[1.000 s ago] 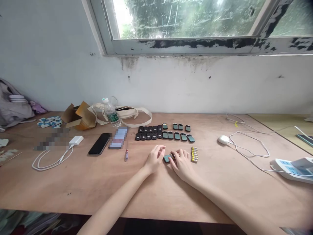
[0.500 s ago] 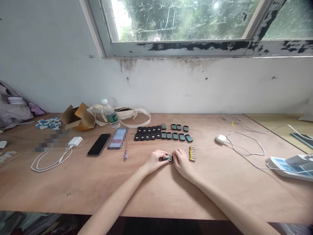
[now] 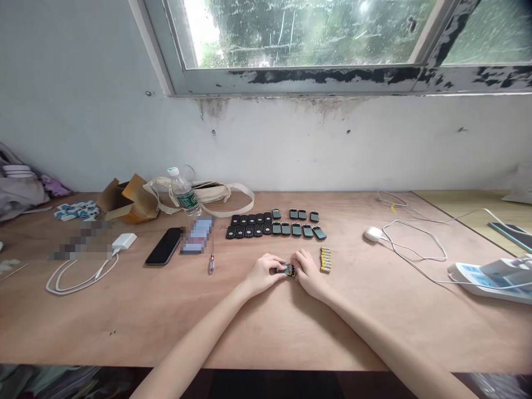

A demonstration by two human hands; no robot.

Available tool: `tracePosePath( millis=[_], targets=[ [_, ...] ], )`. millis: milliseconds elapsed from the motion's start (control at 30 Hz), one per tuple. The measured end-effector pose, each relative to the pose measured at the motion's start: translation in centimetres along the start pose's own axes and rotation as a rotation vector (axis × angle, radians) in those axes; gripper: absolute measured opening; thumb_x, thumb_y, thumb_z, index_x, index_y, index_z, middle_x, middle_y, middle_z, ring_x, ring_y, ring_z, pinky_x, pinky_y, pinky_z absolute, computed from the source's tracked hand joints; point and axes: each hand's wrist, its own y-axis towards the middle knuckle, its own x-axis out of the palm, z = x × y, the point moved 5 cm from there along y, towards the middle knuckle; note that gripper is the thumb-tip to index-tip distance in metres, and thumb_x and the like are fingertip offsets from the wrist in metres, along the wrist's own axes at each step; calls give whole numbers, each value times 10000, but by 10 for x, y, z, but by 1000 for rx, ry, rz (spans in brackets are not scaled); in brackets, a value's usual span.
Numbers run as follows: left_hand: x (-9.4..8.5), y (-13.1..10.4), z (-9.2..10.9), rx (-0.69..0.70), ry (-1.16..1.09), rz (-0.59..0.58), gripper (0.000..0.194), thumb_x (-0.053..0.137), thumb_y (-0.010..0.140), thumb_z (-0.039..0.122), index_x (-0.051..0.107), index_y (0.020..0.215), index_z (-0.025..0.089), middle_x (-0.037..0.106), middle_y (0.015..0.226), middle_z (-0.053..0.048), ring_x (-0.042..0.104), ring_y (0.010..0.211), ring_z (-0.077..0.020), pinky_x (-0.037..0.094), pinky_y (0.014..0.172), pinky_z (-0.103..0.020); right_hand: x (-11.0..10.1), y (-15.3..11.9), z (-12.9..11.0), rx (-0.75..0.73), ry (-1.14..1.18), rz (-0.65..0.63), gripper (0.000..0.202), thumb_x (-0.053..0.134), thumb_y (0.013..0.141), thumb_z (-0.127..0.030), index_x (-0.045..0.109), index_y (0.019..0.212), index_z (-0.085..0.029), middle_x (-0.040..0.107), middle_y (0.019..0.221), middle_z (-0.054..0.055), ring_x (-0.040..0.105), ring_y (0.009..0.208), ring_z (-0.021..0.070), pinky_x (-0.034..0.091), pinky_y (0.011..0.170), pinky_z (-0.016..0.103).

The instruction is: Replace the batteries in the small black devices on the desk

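In the head view, a small black electronic device (image 3: pixel 285 270) with a grey-green panel lies low over the table between my hands. My left hand (image 3: pixel 262 273) is closed on its left end, thumb and fingers at the edges. The fingertips of my right hand (image 3: pixel 306 275) pinch its right end, where a bit of yellow shows; my fingers hide the details. Right of that hand stands a column of several yellow-and-silver batteries (image 3: pixel 326 259). Further back are rows of similar devices with grey-green panels (image 3: pixel 296 229) and, beside them, black oval-ended pieces (image 3: pixel 249 231).
A small screwdriver (image 3: pixel 211 264) lies left of my hands, with a black phone (image 3: pixel 164 246) beyond it. A water bottle (image 3: pixel 185 194), a cardboard box (image 3: pixel 128 199) and a cream strap bag (image 3: pixel 211 194) stand along the wall. A white cable (image 3: pixel 419 256) and power strip (image 3: pixel 490 280) are at right.
The view has shifted slightly, so the table things sit a little further left. Both hands stay at the device, with only a slight shift of the right fingers.
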Motion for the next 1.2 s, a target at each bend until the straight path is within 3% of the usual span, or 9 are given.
tracePosePath(
  millis=[233,467,567,700,900,1033,1200],
  targets=[
    [-1,0,0,-23,-18,4,111,736,722,252,741,829,220,708,974,-63,599,951,-210,484,826,-321,-7,-3,-4,-1,61,63,218,342,906,-217,390,693,-216,477,736,13,456,697,168,395,640,295],
    [-1,-1,-2,9,-1,4,114,692,770,306,733,837,224,690,1003,-57,588,954,-203,472,840,-324,-2,-13,3,97,191,27,122,543,806,-278,453,751,-216,488,633,-33,447,533,118,372,481,236],
    [-3,-1,-3,18,7,22,136,684,776,329,726,842,218,691,989,-61,585,964,-209,473,835,-326,-8,-22,2,59,138,-8,83,517,846,-291,551,867,-218,547,699,-3,495,576,134,420,512,252],
    [-7,1,-7,6,36,45,126,675,784,315,718,846,214,691,1010,-67,585,968,-218,470,840,-342,-25,-41,2,-56,-1,-37,166,481,890,-288,625,829,-234,599,812,35,571,714,166,493,667,305],
    [-8,0,-8,2,51,46,117,669,788,307,711,845,214,686,1028,-60,585,973,-212,478,822,-327,-57,-64,22,-93,-171,53,189,458,914,-274,642,873,-259,622,869,53,566,846,208,502,745,358],
    [-8,0,-6,16,71,52,102,669,788,301,702,823,211,686,1018,-58,582,976,-211,474,824,-325,-69,-65,37,-96,-246,92,179,464,913,-272,642,895,-267,618,919,59,543,884,219,497,753,370],
    [-8,1,-6,33,116,45,106,658,798,301,694,835,209,683,1003,-56,575,966,-211,465,835,-331,-69,-56,43,-102,-305,98,170,466,909,-274,634,884,-267,606,904,58,536,865,222,488,755,377]
  ],
)
